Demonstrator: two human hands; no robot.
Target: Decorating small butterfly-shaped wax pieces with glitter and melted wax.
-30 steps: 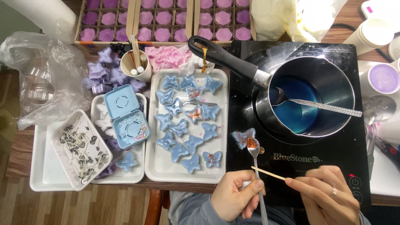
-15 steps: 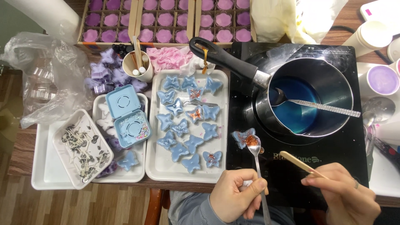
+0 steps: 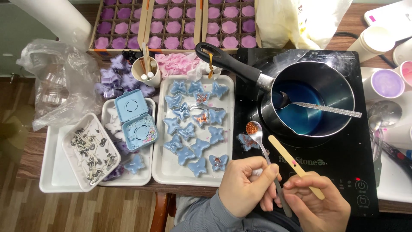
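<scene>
- Copper-orange glitter fills the bowl of the small metal spoon (image 3: 253, 129); that bowl hangs right over the blue butterfly wax piece (image 3: 248, 141) lying on the black induction cooktop (image 3: 339, 167), at its left edge.
- Spoon's long axis: handle slants down-right from the bowl into the left hand (image 3: 244, 185), fingers curled and pinching the handle partway along.
- Right hand (image 3: 319, 205) pinches the low end of a flat wooden stick (image 3: 295, 166); stick slants up-left, its tip just right of the spoon bowl, apart from it.
- Butterfly sits up-left of both hands; left hand is nearer.
- Left of the cooktop: white tray (image 3: 165, 174) of matte blue butterfly pieces, a few with glitter centres.
- On the cooktop: steel saucepan (image 3: 343, 92), glossy blue melt inside, second spoon resting in it, black handle pointing up-left.
- Further left of the cooktop: light-blue moulds (image 3: 135, 118), dish of metal-tabbed wicks (image 3: 92, 152).
</scene>
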